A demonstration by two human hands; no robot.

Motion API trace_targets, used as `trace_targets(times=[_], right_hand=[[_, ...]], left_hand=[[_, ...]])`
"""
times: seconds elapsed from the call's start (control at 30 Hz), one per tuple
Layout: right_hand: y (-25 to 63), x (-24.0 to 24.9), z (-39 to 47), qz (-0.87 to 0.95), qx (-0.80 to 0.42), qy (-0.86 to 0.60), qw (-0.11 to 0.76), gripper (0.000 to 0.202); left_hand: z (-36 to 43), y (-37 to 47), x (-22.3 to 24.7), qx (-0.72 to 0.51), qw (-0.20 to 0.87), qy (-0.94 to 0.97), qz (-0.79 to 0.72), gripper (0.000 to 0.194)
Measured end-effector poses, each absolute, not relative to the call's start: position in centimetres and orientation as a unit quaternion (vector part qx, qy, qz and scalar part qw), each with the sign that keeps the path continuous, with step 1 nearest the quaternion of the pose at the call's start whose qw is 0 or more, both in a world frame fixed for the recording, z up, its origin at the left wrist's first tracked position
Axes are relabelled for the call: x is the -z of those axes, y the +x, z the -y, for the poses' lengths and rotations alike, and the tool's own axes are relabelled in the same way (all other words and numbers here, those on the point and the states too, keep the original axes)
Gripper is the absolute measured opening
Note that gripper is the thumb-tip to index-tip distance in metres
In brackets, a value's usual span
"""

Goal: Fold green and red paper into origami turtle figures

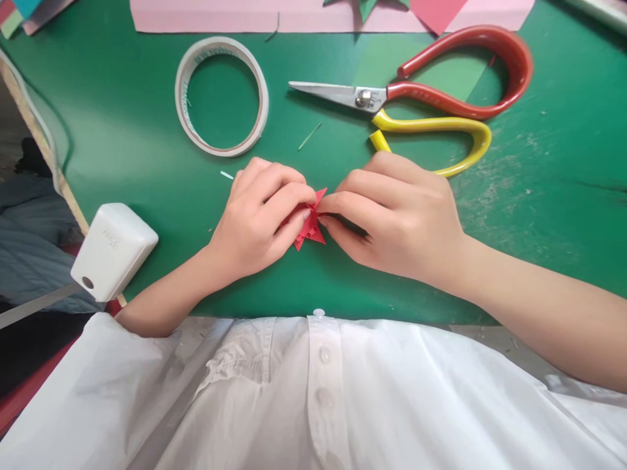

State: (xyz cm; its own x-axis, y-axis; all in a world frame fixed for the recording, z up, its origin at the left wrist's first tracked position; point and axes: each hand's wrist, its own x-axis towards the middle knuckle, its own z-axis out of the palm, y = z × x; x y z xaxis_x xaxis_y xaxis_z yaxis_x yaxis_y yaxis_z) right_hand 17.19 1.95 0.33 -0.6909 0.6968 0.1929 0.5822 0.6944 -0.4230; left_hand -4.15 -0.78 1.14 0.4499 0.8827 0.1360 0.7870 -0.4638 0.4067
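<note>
A small red folded-paper star (310, 230) is held just above the green table, its points sticking out between my hands. My left hand (262, 219) grips it from the left with thumb and forefinger, covering much of that side. At its right edge, the thumb and forefinger of my right hand (401, 215) are pinched together on the paper. The other fingers of both hands are curled. Behind my right hand lie scissors (416, 93) with one red and one yellow handle, blades pointing left. Beyond my left hand a roll of tape (181, 98) lies flat.
A pink paper sheet (206, 16) runs along the far side, with a green paper star (367, 6) and a red paper piece (441, 10) on it. Light green paper (379, 59) lies under the scissors. A white block (115, 245) with a grey strip is at the left edge.
</note>
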Motion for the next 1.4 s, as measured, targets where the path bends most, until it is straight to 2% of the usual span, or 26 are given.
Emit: trace_targets(times=[0.3, 0.43, 0.57, 0.73, 0.93, 1.13, 1.4], right_hand=[[16.4, 0.0, -1.8, 0.902, -0.134, -0.325, 0.251, 0.024], [16.3, -0.2, -1.8, 0.899, -0.154, -0.350, 0.214, 0.029], [16.2, -0.3, -1.8, 0.893, -0.169, -0.348, 0.228, 0.028], [16.2, -0.4, -1.9, 0.889, -0.196, -0.366, 0.195, 0.031], [16.1, -0.4, -1.9, 0.889, -0.201, -0.365, 0.191, 0.032], [16.2, -0.2, -1.9, 0.892, -0.180, -0.346, 0.226, 0.029], [16.3, -0.1, -1.9, 0.895, -0.179, -0.341, 0.223, 0.028]], left_hand=[[-0.5, -5.0, -1.2, -0.129, 0.195, 0.863, -0.449, 0.021], [-0.7, -4.9, -1.2, -0.114, 0.184, 0.867, -0.448, 0.022], [-0.7, -4.7, -1.0, -0.123, 0.167, 0.866, -0.455, 0.022], [-0.7, -4.7, -0.9, -0.127, 0.164, 0.867, -0.452, 0.022], [-0.5, -4.8, -0.8, -0.134, 0.150, 0.875, -0.441, 0.023], [-0.2, -4.8, -0.8, -0.127, 0.153, 0.872, -0.447, 0.022], [-0.1, -4.8, -0.3, -0.179, 0.139, 0.871, -0.436, 0.016]])
